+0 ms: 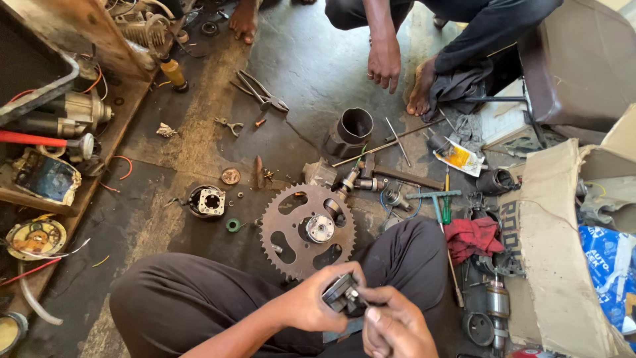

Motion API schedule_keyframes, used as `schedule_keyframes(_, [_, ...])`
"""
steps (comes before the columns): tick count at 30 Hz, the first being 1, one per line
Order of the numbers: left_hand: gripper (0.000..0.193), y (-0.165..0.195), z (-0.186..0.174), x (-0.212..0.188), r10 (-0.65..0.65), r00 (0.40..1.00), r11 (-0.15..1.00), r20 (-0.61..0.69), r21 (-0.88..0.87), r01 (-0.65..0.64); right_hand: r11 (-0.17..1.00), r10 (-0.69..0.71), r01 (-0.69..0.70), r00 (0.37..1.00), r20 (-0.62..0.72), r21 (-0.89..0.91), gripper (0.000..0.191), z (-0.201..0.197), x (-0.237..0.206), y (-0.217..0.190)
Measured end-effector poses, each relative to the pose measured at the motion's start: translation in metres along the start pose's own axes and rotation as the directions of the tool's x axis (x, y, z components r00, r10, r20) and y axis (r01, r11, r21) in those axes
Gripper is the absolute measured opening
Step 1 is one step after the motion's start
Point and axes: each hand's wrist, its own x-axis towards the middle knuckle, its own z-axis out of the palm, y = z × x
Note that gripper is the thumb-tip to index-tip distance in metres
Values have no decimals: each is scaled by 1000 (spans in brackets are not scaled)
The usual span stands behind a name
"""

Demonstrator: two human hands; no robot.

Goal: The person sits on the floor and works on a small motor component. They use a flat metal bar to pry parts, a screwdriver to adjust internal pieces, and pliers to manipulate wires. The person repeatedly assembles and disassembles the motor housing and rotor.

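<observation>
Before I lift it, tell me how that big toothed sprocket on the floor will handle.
The sprocket looks like thick rusty metal, so probably stiff and heavy for its size. It lies flat, so it is unlikely to roll, though its teeth may snag or bite fingers. The hub at its centre may be loose; I cannot tell.

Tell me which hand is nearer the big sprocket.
Left. The left hand sits just below the sprocket, its fingers by the teeth; the right hand is lower and further right.
</observation>
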Motion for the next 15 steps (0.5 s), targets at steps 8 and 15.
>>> schedule_keyframes(8, [30,-15,6,2,-27,987,996,-157,85,41,844,-159,104,985,-60,-527,36,-29,3,16])
schedule_keyframes(15, [23,-34,-2,11,66,968,976,-243,217,-13,469,-463,439,861,210,-766,39,-24,33,15])
